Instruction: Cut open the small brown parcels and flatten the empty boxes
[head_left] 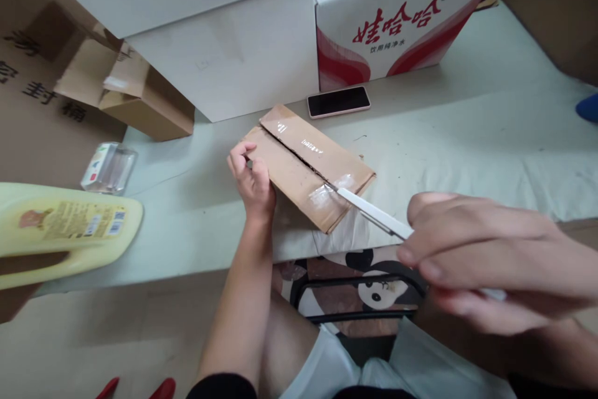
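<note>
A small brown cardboard box [299, 165] lies at a slant on the pale cloth-covered table, clear tape on its top and a dark slit running along the seam between its flaps. My left hand [253, 181] grips the box at its left side, fingers curled over the edge. In my right hand [486, 256], closed around its handle, is a white knife [374, 213]. The knife's tip touches the taped seam near the box's right end. The underside of the box is hidden.
Behind the box lie a phone [339, 102], a white carton [233, 56] and a red-and-white carton [397, 32]. To the left are an open cardboard box [144, 103], a clear plastic pack [109, 168] and a yellow bottle [79, 228]. The table's front edge [187, 273] runs close by.
</note>
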Available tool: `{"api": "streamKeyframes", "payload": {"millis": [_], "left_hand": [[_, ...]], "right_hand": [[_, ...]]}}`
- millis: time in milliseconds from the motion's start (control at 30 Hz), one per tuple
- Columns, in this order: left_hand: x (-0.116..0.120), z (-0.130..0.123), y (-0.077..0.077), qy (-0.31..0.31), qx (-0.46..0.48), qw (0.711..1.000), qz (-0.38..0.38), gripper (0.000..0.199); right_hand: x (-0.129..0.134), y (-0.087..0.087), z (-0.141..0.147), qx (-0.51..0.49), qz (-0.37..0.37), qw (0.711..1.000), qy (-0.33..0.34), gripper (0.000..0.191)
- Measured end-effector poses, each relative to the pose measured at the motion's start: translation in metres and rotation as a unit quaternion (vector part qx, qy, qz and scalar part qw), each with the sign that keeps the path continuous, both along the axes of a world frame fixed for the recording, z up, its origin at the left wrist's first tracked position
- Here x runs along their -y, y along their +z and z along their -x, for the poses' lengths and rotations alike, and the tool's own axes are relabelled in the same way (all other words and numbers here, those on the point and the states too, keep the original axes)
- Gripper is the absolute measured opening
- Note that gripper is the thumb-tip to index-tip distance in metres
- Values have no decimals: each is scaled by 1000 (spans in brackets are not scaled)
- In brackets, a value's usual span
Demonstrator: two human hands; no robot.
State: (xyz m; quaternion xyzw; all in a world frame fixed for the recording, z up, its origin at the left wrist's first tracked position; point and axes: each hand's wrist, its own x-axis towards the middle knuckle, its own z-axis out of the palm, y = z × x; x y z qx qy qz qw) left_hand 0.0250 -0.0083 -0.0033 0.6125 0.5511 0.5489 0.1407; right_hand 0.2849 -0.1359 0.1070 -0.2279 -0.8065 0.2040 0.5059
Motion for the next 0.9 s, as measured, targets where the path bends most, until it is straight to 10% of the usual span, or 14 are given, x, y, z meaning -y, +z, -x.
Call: {"api": "streamKeyframes", "payload": {"millis": [433,900], "left_hand": [[-2,1,-4,0,16,1000,-1,25],[0,-2,-3,-7,17,1000,0,29]], "right_hand": [[10,2,31,132,71,986,76,18],[1,-31,46,9,-40,999,33,18]]}}
